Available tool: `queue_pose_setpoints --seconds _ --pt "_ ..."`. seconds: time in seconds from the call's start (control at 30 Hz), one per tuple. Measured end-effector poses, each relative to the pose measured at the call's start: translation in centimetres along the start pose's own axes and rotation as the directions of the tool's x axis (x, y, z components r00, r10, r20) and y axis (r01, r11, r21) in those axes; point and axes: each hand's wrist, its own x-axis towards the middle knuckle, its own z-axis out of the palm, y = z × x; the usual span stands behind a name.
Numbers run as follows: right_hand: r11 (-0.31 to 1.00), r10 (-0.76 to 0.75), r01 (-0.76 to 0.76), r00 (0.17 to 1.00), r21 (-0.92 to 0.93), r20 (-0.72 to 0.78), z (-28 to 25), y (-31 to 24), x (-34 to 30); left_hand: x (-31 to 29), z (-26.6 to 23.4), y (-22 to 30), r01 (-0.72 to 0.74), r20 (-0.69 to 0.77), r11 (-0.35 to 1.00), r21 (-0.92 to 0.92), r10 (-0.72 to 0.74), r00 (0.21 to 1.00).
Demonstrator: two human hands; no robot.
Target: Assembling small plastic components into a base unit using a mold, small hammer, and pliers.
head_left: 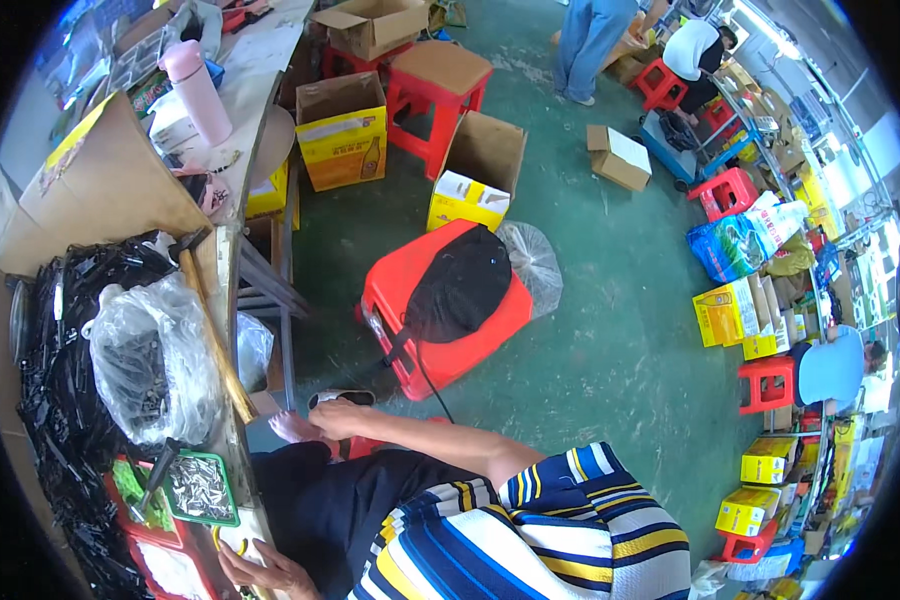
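My left hand (268, 572) rests at the workbench edge at the bottom, fingers apart and partly cut off by dark shadow. Just above its fingers lies a curved yellow thing (228, 541), perhaps a tool's handle. My right hand (338, 418) reaches down beside the bench, closed on a pale pink crumpled thing (292, 428) that I cannot make out further. On the bench, a green tray (235, 510) holds many small metal pieces. A dark-headed hammer (158, 478) leans against that tray. Behind it stands a clear plastic bag (195, 350) with small dark parts.
Black strips (55, 400) heap along the bench, beside a wooden-handled hammer (215, 340). A pink bottle (198, 95) stands farther back. On the floor are a red stool (500, 325) with a black cap (460, 285), and cardboard boxes (342, 150). Other people work along the right.
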Motion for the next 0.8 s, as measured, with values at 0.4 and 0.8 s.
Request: queue_pose_setpoints --seconds 0.4,0.8 --pt "0.986 -0.124 0.124 0.992 -0.114 0.006 1.5 0.0 -0.2 -1.4 1.0 -2.2 -0.042 -0.023 0.999 -0.020 0.042 0.999" --pt "0.990 -0.034 0.039 0.999 -0.132 0.043 -2.3 -0.4 -0.7 0.6 -0.7 0.5 -0.045 -0.114 0.996 -0.072 0.037 0.993"
